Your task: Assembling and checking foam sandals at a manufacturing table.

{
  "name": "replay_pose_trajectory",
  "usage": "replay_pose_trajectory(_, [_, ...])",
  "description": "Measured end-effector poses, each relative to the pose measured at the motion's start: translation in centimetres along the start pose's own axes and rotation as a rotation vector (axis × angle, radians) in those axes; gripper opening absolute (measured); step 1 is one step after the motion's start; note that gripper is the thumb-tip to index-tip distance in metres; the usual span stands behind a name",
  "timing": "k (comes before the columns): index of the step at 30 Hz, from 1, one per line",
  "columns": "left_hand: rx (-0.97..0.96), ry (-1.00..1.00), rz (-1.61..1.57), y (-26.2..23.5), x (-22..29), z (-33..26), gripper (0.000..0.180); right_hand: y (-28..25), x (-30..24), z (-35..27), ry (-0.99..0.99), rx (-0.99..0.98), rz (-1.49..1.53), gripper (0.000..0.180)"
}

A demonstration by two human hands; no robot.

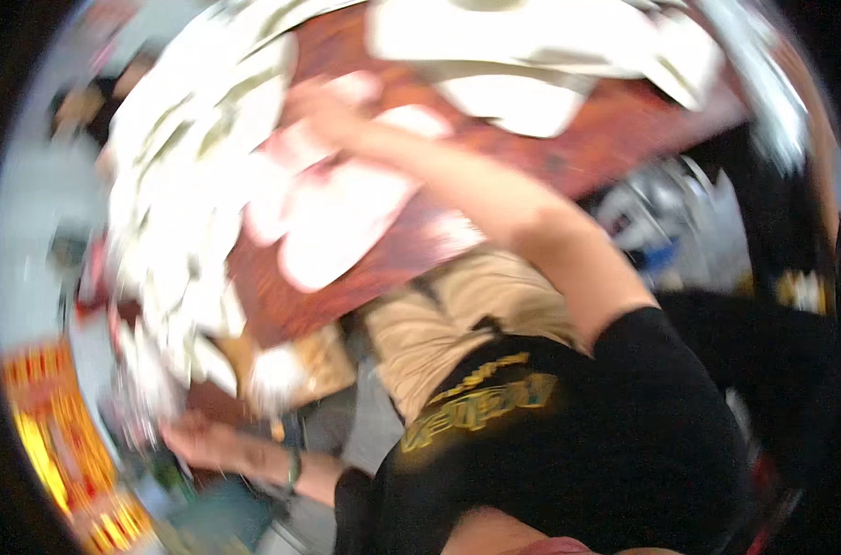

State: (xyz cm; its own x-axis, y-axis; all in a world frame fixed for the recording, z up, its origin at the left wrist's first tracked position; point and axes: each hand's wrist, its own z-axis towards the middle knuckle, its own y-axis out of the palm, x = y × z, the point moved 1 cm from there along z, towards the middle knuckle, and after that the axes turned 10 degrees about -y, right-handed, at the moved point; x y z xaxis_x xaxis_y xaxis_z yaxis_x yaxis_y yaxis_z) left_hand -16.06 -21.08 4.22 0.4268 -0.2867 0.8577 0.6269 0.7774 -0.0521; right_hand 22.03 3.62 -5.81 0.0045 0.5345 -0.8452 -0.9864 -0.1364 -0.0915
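Observation:
My right hand [320, 113] reaches across a reddish-brown table [282, 301], over several pale pink flat cut pieces [342, 217] that look like fabric. It is blurred, and I cannot make out whether its fingers hold any of them. Low on the left, past the table's edge, my left hand [196, 440] stretches out beside a whitish, see-through bundle [147, 398], perhaps plastic. Motion smears its fingers too, so a grip on the bundle cannot be made out.
Heaped white cloth [184, 157] hangs over the table's left side. More white pieces [513, 97] lie at the far side. A cardboard box [332, 365] stands below the near left edge. Right of the table are a shiny metallic item [656, 208] and a person in dark clothes [762, 208].

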Motion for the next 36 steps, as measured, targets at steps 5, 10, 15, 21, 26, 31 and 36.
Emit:
replay_pose_trajectory(5, [-0.097,-0.265,0.103,2.2,4.0,-2.9,0.016,-0.3,-2.4,0.4,-0.033,0.071,-0.201,0.022])
replay_pose_trajectory(10, [-0.770,-0.249,0.321,8.1,2.2,-5.6,0.027,3.4,-4.7,-0.1,-0.175,-0.278,-0.251,0.025])
replay_pose_trajectory(15, [-0.915,0.028,0.631,18.8,1.3,-7.2,0.075,0.6,-4.8,-1.0,-0.018,-0.258,-0.179,0.023])
replay_pose_trajectory(21, [-0.808,-0.060,0.508,21.9,1.5,-7.9,0.070,0.0,-5.7,0.0,0.138,-0.121,-0.049,0.020])
replay_pose_trajectory(26, [-0.705,-0.134,0.284,21.0,0.2,-8.1,0.048,-1.4,-4.9,1.0,0.054,-0.105,0.027,0.020])
replay_pose_trajectory(31, [-0.592,-0.033,0.282,15.7,0.5,-6.4,0.048,-4.1,-4.8,1.0,0.094,0.095,0.084,0.021])
replay_pose_trajectory(36, [-0.513,-0.200,-0.037,9.1,-0.6,-3.0,0.032,-3.9,-8.3,-0.8,0.387,0.201,0.025,0.026])
